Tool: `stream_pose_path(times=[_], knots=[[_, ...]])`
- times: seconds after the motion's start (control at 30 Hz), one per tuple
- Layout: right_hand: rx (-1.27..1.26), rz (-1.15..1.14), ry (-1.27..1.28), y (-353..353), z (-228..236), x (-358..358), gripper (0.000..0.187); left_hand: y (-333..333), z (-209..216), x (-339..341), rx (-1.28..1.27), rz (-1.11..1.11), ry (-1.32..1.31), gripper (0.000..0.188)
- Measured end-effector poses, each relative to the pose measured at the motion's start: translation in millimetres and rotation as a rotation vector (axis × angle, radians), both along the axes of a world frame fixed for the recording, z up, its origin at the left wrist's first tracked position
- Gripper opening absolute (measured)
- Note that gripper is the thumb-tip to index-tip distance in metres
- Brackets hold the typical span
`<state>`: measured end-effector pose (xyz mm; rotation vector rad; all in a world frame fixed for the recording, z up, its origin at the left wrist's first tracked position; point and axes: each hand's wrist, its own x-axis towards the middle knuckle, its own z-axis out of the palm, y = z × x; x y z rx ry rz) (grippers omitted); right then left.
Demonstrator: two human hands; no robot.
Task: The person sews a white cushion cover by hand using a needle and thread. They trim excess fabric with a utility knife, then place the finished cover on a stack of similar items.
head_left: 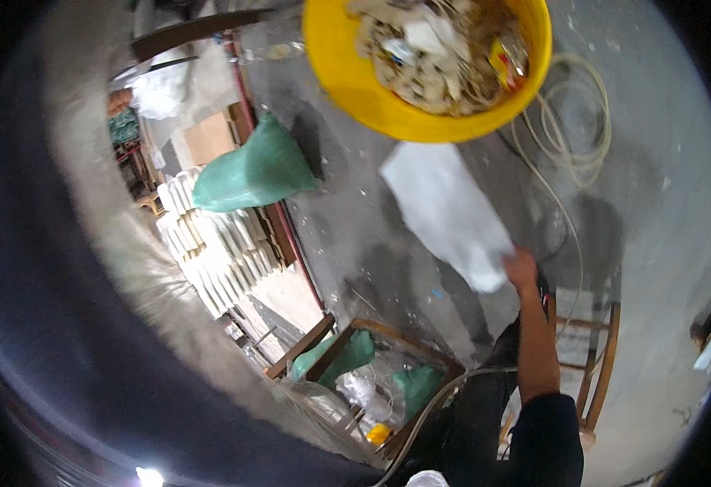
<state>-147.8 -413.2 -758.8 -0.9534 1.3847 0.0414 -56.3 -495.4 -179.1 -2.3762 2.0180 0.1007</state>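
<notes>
White sheet or bag (445, 207): out front over the grey floor (347, 235), far end by the yellow tub (333, 89); can't tell if it touches down.
Right hand (520, 269): clamped on its near right corner, bit blurry.
Left hand: out of view, no clue.
Feel: my guess, super light, floppy, maybe slippery, hardly fragile.
Where to grab: bunch up a corner or edge.

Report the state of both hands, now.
Left hand: out of view, so cannot be told.
Right hand: closed, holding the white sheet by its near end.
</notes>
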Motion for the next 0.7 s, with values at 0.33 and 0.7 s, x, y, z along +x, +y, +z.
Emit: stream_pose_path(times=[0.33,0.7], knots=[[-0.139,0.302,0.203,3.1,79.4,44.8,0.052,22.5,17.0,10.6,0.08,-0.054,0.098,0.098],[-0.334,0.802,0.238,-58.5,285.7,-157.2,0.048,29.7,36.0,13.4,0.07,-0.027,0.304,0.085]])
